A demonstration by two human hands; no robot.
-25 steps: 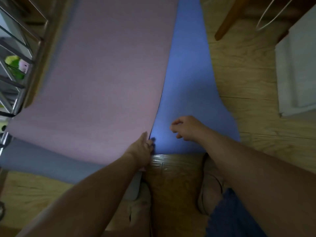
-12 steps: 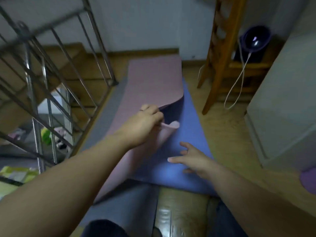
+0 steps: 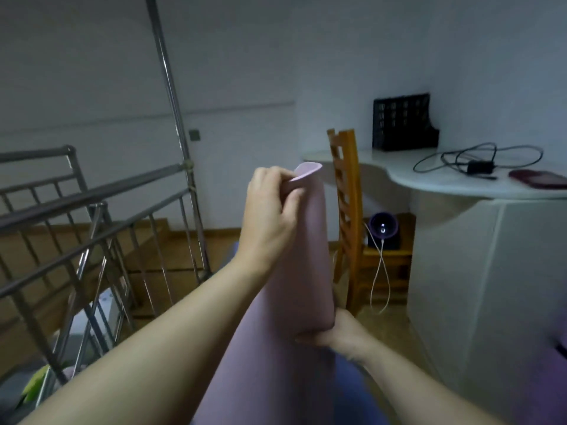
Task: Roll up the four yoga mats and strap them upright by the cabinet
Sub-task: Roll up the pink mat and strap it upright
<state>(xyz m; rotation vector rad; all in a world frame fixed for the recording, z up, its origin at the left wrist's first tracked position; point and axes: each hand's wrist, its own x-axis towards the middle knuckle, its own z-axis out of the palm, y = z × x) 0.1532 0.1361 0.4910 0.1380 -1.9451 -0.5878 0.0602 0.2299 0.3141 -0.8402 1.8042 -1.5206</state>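
Pink foam fills most of the head view. We've got the pale pink foam yoga mat (image 3: 303, 265) up off the floor and unrolled, with its long axis running from the top corner down and back toward us. Our left hand (image 3: 270, 216) is up high and pinches that top corner between fingers and thumb. Our right hand (image 3: 340, 335) is low and grips the mat's edge from underneath, so the hands are well apart, one above the other. A flat blue yoga mat (image 3: 349, 394) shows just under the right hand. The white cabinet with the rounded top (image 3: 460, 286) sits off to the right of both hands, nearer the right one. We reckon the pink mat needs laying flat before any rolling starts.
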